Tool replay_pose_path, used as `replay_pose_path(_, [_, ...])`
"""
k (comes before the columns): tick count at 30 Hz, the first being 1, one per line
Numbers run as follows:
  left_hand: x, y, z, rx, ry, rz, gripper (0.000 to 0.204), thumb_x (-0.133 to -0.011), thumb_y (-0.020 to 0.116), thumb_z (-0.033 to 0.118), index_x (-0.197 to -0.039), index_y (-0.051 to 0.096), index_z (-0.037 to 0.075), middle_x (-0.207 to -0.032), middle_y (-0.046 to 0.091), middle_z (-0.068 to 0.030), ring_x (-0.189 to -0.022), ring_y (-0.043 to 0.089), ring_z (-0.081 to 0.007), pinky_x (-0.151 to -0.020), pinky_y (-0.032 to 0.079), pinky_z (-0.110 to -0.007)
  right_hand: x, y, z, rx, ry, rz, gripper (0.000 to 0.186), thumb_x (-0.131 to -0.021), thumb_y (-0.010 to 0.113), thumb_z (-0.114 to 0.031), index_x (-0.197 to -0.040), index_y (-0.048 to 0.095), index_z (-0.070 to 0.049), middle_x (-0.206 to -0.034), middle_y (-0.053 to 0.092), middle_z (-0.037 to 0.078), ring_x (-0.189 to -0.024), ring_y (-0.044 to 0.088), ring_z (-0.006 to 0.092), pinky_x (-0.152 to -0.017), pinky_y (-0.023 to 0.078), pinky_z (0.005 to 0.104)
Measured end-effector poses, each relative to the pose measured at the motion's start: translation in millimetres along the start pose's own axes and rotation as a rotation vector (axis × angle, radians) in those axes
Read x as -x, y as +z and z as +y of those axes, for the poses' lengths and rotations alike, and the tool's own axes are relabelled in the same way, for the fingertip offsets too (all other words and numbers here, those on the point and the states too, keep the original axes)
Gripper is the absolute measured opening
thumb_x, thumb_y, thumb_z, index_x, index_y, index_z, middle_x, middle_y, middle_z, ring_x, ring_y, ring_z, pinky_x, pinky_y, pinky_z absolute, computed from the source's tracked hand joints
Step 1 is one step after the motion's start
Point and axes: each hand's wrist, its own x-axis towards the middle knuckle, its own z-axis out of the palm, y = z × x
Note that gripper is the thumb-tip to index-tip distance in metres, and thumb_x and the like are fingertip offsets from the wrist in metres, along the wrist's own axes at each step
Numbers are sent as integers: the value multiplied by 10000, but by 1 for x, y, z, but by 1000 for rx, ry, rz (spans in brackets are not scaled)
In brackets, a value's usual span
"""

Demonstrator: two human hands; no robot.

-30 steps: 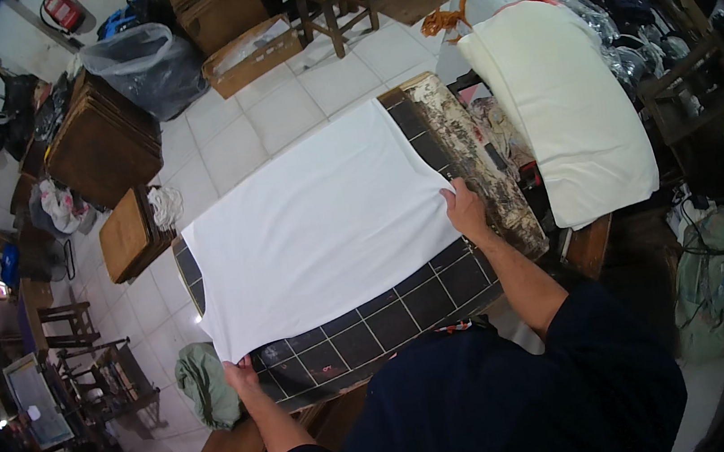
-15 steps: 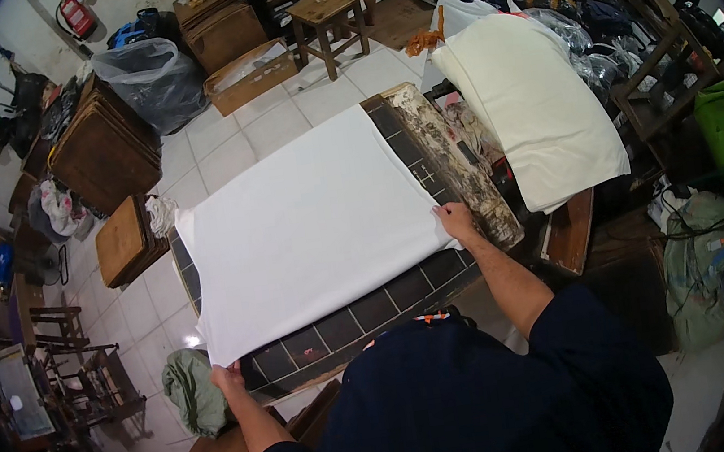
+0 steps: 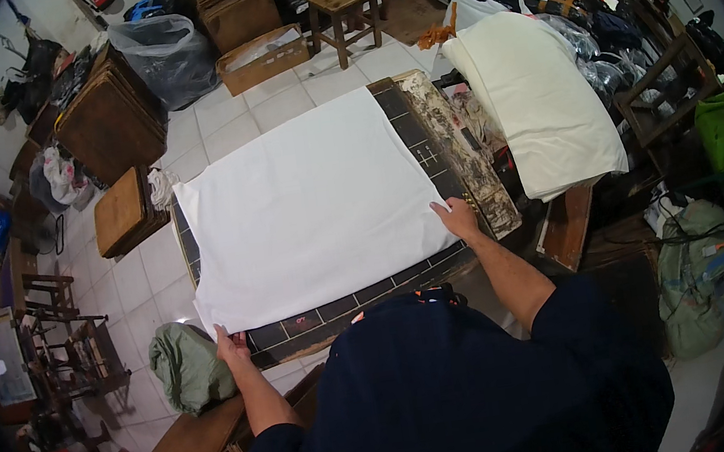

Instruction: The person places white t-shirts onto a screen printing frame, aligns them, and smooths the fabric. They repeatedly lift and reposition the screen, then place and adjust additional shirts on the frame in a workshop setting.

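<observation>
A white cloth panel (image 3: 314, 205), cut like a shirt body, lies spread over a dark board (image 3: 362, 296) marked with a pale grid. My left hand (image 3: 231, 342) pinches the cloth's near left corner at the board's edge. Over at the near right, my right hand (image 3: 459, 218) grips the cloth's side edge between thumb and fingers. Faint creases run across the panel, and its far edge reaches the board's far end. The grid shows along the near, left and right margins.
Right of the board lie a stained plank (image 3: 461, 150) and a thick stack of cream cloth (image 3: 541, 104). A green bag (image 3: 185, 367) is at the near left. Beyond stand a wooden stool (image 3: 344, 2) and a cardboard box (image 3: 265, 62). Brown boards (image 3: 127, 210) are stacked left on the tiled floor.
The near edge of the cloth has shifted away from me, and my left hand has moved up with its corner. Wrinkles now show in the cloth. My view has tilted slightly.
</observation>
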Motion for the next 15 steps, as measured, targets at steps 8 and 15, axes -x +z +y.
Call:
replay_pose_path(8, [4, -25, -6, -124, 121, 116, 353, -1012, 451, 256, -1310, 414, 71, -1162, 599, -151, -893, 648, -310, -752, 575, -496, 10, -9, 21, 25, -99, -92, 432, -900, 641, -356, -715, 574, 29, -653, 554, 200, -638, 579, 359, -612, 433, 464])
replay_pose_path(15, [6, -46, -3, -135, 86, 45, 392, -1022, 387, 251, -1381, 351, 98, -1233, 549, -168, -979, 622, -339, -774, 556, -542, 36, -9, 30, 9, -67, -47, 418, -868, 665, -349, -712, 601, 33, -640, 574, 217, -603, 583, 376, -579, 436, 442])
